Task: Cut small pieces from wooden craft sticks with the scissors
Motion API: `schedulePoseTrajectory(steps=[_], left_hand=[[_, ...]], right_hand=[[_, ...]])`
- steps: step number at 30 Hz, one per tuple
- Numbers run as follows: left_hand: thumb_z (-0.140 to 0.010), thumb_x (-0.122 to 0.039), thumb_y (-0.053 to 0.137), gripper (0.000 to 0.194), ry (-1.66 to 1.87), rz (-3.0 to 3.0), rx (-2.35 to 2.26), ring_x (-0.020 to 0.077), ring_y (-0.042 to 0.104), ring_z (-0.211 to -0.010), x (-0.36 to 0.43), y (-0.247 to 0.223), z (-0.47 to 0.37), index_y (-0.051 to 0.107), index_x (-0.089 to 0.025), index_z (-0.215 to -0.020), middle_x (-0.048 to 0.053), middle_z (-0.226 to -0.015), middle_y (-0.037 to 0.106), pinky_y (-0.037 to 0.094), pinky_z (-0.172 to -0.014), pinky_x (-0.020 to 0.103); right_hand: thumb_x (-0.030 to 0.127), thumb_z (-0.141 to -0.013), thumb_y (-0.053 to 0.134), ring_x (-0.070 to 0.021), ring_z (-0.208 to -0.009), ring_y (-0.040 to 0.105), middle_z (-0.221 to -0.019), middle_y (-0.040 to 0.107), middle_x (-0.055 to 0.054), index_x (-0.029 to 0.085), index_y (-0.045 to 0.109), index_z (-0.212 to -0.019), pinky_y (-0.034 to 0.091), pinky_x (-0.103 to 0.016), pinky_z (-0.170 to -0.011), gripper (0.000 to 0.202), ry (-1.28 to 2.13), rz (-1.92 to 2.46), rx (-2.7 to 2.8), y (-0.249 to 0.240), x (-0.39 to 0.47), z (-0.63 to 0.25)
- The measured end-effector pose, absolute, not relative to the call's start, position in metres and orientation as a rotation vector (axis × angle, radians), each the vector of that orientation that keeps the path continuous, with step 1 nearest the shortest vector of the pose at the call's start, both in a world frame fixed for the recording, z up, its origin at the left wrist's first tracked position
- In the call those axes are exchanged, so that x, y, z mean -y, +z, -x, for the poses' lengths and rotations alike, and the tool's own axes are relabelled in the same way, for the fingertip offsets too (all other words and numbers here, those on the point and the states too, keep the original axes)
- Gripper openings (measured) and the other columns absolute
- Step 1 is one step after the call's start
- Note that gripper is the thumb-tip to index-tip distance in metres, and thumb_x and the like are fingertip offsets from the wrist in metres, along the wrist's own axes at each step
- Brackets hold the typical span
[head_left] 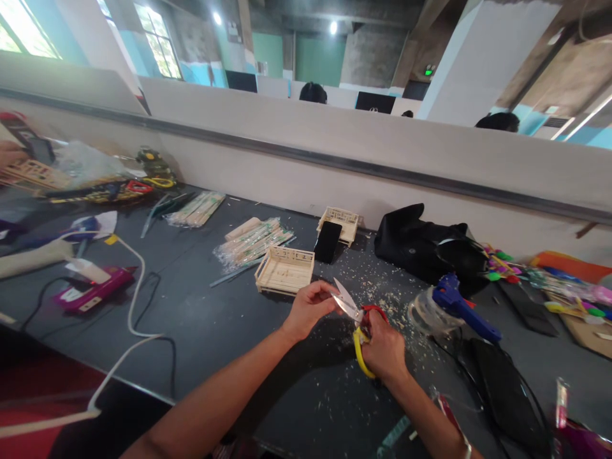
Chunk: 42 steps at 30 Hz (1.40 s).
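Observation:
My right hand [384,347] grips scissors [348,303] with red and yellow handles, their blades parted and pointing up and left. My left hand [308,310] is pinched close beside the blades; whatever sits between its fingertips is too small to make out. Just beyond my left hand stands a small wooden model bed [285,271] with low rails. A second small wooden piece [348,220] of like build is farther back, with a black phone [327,241] leaning against it. Pale wood chips [382,296] lie scattered around the scissors.
Bagged wooden sticks [255,242] lie behind the model bed. At right are a blue glue gun [459,306] on a clear tub, a black bag [423,245] and a black pouch [507,389]. A purple glue gun [98,287] and white cable [136,306] lie left. Another person's hand [10,154] shows far left.

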<state>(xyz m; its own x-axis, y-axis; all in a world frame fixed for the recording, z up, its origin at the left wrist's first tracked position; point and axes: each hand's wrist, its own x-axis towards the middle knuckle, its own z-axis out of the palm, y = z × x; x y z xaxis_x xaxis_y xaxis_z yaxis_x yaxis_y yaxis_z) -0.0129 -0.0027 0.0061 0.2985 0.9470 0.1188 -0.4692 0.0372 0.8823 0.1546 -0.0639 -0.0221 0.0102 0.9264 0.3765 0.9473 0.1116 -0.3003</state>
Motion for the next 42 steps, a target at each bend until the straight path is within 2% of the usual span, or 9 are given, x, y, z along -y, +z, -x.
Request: schedulePoseTrajectory(steps=[19, 28, 36, 42], left_hand=[[-0.056, -0.021, 0.073, 0.016, 1.196, -1.037, -0.678, 0.0120, 0.059, -0.047, 0.004, 0.007, 0.012, 0.062, -0.016, -0.065, -0.002, -0.055, 0.064, 0.048, -0.051, 0.024], [-0.057, -0.023, 0.072, 0.017, 1.197, -1.044, -0.697, 0.0113, 0.058, -0.047, 0.005, 0.006, 0.013, 0.057, -0.016, -0.059, -0.003, -0.052, 0.062, 0.046, -0.051, 0.023], [-0.057, -0.018, 0.069, 0.012, 1.198, -1.060, -0.714, 0.0113, 0.059, -0.048, 0.005, 0.005, 0.011, 0.061, -0.016, -0.066, -0.003, -0.055, 0.063, 0.046, -0.053, 0.023], [-0.056, -0.019, 0.068, 0.011, 1.204, -1.059, -0.722, 0.0112, 0.058, -0.047, 0.006, 0.005, 0.012, 0.061, -0.016, -0.064, -0.004, -0.053, 0.062, 0.047, -0.051, 0.023]], right_hand=[[0.020, -0.064, 0.051, -0.0143, -0.052, 0.053, -0.059, 0.059, 0.000, 0.021, 0.052, -0.076, 0.027, -0.022, -0.049, 0.012, -0.131, 1.839, 1.952, -0.014, 0.064, -0.151], [0.018, -0.062, 0.051, -0.0133, -0.046, 0.050, -0.053, 0.055, 0.002, 0.022, 0.051, -0.071, 0.024, -0.022, -0.047, 0.010, -0.087, 1.877, 1.942, -0.018, 0.064, -0.152], [0.020, -0.065, 0.052, -0.0143, -0.053, 0.054, -0.060, 0.060, 0.000, 0.021, 0.051, -0.076, 0.027, -0.021, -0.049, 0.011, -0.087, 1.859, 1.961, -0.015, 0.063, -0.153], [0.016, -0.063, 0.052, -0.0132, -0.052, 0.052, -0.059, 0.057, 0.002, 0.022, 0.051, -0.075, 0.026, -0.021, -0.050, 0.013, -0.048, 1.898, 1.957, -0.012, 0.064, -0.150]])
